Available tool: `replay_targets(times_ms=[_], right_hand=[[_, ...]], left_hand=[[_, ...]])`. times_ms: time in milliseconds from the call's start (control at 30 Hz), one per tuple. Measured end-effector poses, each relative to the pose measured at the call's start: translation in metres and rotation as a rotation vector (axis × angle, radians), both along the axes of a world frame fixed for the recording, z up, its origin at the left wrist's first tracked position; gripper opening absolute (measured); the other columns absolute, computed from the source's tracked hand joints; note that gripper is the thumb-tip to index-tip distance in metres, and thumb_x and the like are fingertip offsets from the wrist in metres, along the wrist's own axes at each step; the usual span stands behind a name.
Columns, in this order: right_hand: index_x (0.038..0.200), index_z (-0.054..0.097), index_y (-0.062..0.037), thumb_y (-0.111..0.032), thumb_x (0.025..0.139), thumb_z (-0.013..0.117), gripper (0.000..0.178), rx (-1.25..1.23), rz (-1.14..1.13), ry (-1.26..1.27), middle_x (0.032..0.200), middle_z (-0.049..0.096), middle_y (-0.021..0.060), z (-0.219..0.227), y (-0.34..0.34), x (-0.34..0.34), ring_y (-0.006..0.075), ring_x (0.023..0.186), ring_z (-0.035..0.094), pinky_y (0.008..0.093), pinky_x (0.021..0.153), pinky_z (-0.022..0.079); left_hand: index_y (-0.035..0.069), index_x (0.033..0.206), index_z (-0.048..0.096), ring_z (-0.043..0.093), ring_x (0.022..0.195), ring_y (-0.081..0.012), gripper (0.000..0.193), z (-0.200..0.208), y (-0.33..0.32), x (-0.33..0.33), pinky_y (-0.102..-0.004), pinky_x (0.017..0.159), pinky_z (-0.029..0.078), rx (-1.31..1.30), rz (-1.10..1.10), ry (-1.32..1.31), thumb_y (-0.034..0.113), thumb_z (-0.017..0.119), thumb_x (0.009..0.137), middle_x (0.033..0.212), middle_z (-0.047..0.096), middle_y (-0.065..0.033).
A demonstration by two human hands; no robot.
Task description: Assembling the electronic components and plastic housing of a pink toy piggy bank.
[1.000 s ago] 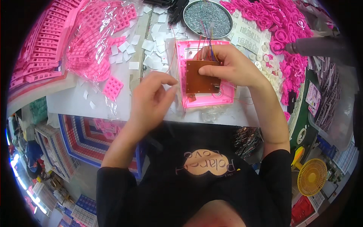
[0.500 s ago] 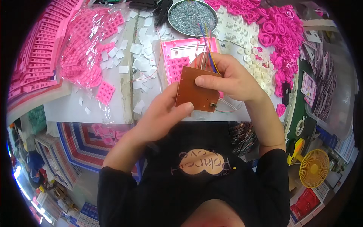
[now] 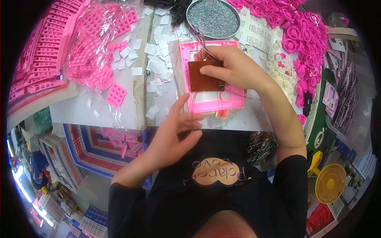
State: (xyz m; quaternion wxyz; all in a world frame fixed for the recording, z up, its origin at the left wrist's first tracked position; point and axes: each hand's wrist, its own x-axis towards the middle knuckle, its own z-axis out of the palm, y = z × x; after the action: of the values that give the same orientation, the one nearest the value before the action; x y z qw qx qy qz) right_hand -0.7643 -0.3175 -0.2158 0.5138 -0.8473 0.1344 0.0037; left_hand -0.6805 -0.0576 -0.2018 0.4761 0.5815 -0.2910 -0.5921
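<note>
A brown circuit board (image 3: 204, 81) with thin coloured wires is held in my right hand (image 3: 236, 67), the thumb on its face and the fingers behind its far edge. Beneath it lies a pink plastic housing (image 3: 234, 104) on the table; the board covers its middle. Whether the board touches the housing I cannot tell. My left hand (image 3: 176, 129) is empty, its fingers apart, just off the housing's near left corner. A small orange-red piece (image 3: 222, 114) sits at the housing's near edge.
A round tin of small screws (image 3: 214, 19) stands behind the housing. White paper squares (image 3: 158, 65) and bagged pink keypads (image 3: 93, 59) lie to the left. Cream discs (image 3: 283, 70) and pink rings (image 3: 305, 39) are heaped at right. A yellow fan (image 3: 330, 183) stands below the table.
My right hand has carried the circuit board away from me, over the pink housing. My left hand has let go of the board, and its fingers have spread.
</note>
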Motion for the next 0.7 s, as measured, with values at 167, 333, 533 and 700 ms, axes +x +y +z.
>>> replay_targets(times_ms=[167,333,533,700], right_hand=[[0.111,0.065,-0.0022,-0.015,0.092,0.070,0.024,-0.111,0.000,0.021,0.081,0.069,0.0099,0.000,0.003,0.008,0.0155,0.074,0.064,0.0325,0.068,0.052],[0.107,0.063,-0.0023,-0.023,0.086,0.075,0.033,-0.437,-0.004,0.066,0.094,0.069,0.0185,0.004,0.013,0.012,0.0368,0.091,0.067,0.0454,0.079,0.053],[0.121,0.060,-0.0051,-0.015,0.077,0.079,0.048,-0.785,-0.280,-0.230,0.108,0.066,0.0131,0.011,0.037,0.004,0.0331,0.104,0.062,0.0437,0.085,0.053],[0.126,0.061,0.0017,-0.016,0.079,0.073,0.052,-0.786,0.020,-0.302,0.133,0.060,0.0179,-0.006,0.050,-0.038,0.0326,0.127,0.054,0.0450,0.102,0.046]], left_hand=[[0.004,0.153,0.034,0.070,0.097,-0.0225,0.071,0.017,0.000,0.018,-0.0328,0.085,0.056,0.133,-0.166,-0.379,0.006,0.070,0.091,0.110,0.069,-0.0158],[0.002,0.125,0.062,0.067,0.106,-0.0265,0.046,0.011,-0.016,0.031,-0.0368,0.082,0.053,-0.051,-0.085,-0.942,0.012,0.078,0.083,0.110,0.067,-0.0134],[0.003,0.124,0.063,0.054,0.128,-0.0267,0.055,-0.005,-0.044,0.031,-0.0499,0.105,0.036,-0.380,-0.351,-1.408,0.035,0.078,0.083,0.127,0.061,-0.0119],[0.002,0.125,0.062,0.056,0.127,-0.0269,0.055,-0.006,-0.051,0.033,-0.0458,0.103,0.038,-0.370,-0.373,-1.394,0.037,0.075,0.085,0.128,0.061,-0.0127]])
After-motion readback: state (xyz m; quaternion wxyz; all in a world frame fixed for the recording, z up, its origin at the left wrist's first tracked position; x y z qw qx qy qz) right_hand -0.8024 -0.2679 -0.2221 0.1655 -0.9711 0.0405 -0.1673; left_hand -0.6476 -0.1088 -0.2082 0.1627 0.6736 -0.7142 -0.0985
